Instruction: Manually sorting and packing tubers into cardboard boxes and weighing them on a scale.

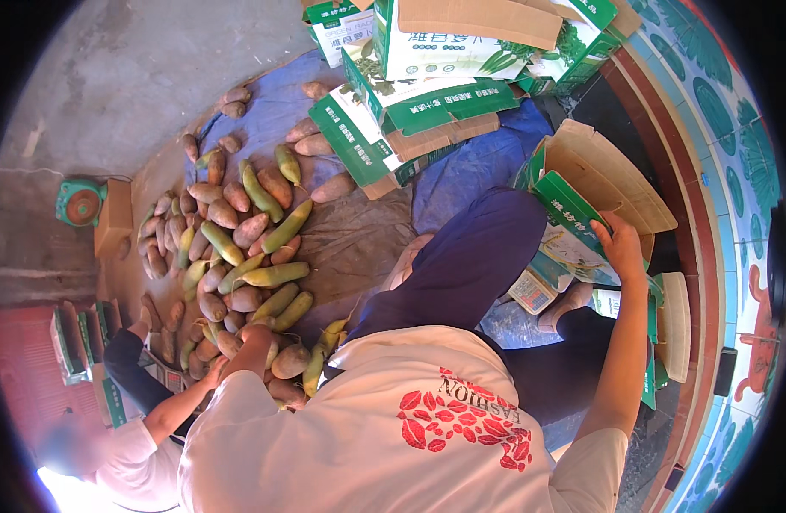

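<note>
My right hand (617, 245) grips the near rim of an open green-and-white cardboard box (573, 205), its fingers curled over the edge. On the left, my left hand (258, 332) reaches into a heap of reddish-brown sweet potatoes (249, 229) and long green radishes (277, 274). Its fingers are hidden, so whether it holds anything does not show. A sweet potato (290, 361) and some yellowish-green radishes (325, 342) lie close to that arm. Beside the box, a scale with a keypad (532, 292) is partly covered.
Several printed cartons (461, 103) are stacked at the back on a blue tarp (496, 162). At lower left, a co-worker's hand (213, 371) is at the heap's edge. A green round device (80, 203) stands by a brown carton (113, 218). A tiled wall (735, 188) borders the right.
</note>
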The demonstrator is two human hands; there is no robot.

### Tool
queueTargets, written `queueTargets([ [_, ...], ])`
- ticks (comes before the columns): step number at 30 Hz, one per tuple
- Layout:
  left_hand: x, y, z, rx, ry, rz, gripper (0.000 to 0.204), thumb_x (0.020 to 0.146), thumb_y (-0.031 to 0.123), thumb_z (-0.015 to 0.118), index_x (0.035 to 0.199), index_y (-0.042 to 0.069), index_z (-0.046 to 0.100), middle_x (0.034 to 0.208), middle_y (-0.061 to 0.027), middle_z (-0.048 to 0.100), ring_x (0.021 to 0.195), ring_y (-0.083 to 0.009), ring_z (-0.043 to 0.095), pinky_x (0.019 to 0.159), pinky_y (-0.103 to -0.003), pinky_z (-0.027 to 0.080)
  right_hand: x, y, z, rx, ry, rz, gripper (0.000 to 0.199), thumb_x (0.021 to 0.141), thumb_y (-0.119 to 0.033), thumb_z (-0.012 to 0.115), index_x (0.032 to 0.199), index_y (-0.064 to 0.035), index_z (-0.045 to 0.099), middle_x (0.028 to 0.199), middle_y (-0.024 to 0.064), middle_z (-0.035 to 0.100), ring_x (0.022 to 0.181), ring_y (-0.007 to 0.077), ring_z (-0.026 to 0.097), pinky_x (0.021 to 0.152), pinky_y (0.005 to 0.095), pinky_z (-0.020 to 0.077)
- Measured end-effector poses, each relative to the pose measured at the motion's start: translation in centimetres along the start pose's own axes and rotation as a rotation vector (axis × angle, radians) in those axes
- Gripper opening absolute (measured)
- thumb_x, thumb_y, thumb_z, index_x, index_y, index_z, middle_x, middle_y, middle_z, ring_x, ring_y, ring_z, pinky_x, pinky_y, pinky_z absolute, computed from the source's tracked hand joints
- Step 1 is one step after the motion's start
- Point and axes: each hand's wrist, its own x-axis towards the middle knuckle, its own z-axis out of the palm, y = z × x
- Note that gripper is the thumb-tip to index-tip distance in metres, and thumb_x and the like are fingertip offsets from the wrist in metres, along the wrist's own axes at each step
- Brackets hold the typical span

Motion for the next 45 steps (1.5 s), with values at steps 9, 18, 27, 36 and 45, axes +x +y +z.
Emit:
queueTargets([
  [9,0.2,-1.5,-1.0,0.19,-0.031,0.091,0.032,0.07,0.019,0.067,0.101,0.012,0.066,0.103,-0.0097,0.063,0.095,-0.0227,0.061,0.071,-0.037,0.05,-0.4,0.0,-0.8,-0.053,-0.038,-0.02,0.026,0.08,-0.024,0.061,0.095,-0.0029,0.062,0.087,0.0191,0.062,0.083,0.036,0.058,0.072,0.0414,0.0454],
  [18,-1.0,1.9,-9.9,0.235,-0.088,0.446,0.02,0.074,0.015,0.056,0.09,0.007,0.065,0.083,-0.0123,0.065,0.075,-0.0226,0.063,0.062,-0.034,0.05,-0.9,-0.5,-1.5,-0.065,-0.026,-0.015,0.026,0.079,-0.022,0.062,0.097,-0.0037,0.062,0.089,0.019,0.062,0.085,0.0355,0.059,0.074,0.0412,0.0454],
  [27,-3.1,4.8,-15.2,-0.416,0.415,0.967,0.022,0.081,0.02,0.051,0.067,0.004,0.054,0.06,-0.0054,0.054,0.057,-0.0171,0.055,0.05,-0.032,0.041,-1.6,0.5,-1.5,-0.105,-0.03,0.006,0.028,0.076,-0.02,0.064,0.1,-0.0045,0.061,0.092,0.0184,0.062,0.088,0.0344,0.058,0.077,0.0406,0.0456],
  [36,-16.1,10.7,-27.1,-1.741,0.227,0.956,0.02,0.09,0.017,0.047,0.08,0.0,0.05,0.088,-0.0101,0.055,0.09,-0.0285,0.059,0.08,-0.035,0.05,-2.1,0.4,-1.7,-0.109,-0.073,0.057,0.027,0.075,-0.016,0.064,0.099,-0.0039,0.061,0.093,0.0181,0.062,0.091,0.0347,0.057,0.077,0.0406,0.0449],
  [45,-27.6,11.0,-34.9,-1.753,0.281,1.478,0.025,0.091,0.015,0.045,0.07,0.002,0.044,0.077,-0.0094,0.051,0.098,-0.0373,0.057,0.09,-0.042,0.046,-1.7,1.7,-0.7,-0.203,-0.045,0.026,0.022,0.076,-0.02,0.063,0.092,-0.0064,0.06,0.084,0.0152,0.062,0.087,0.0318,0.058,0.076,0.0413,0.0457],
])
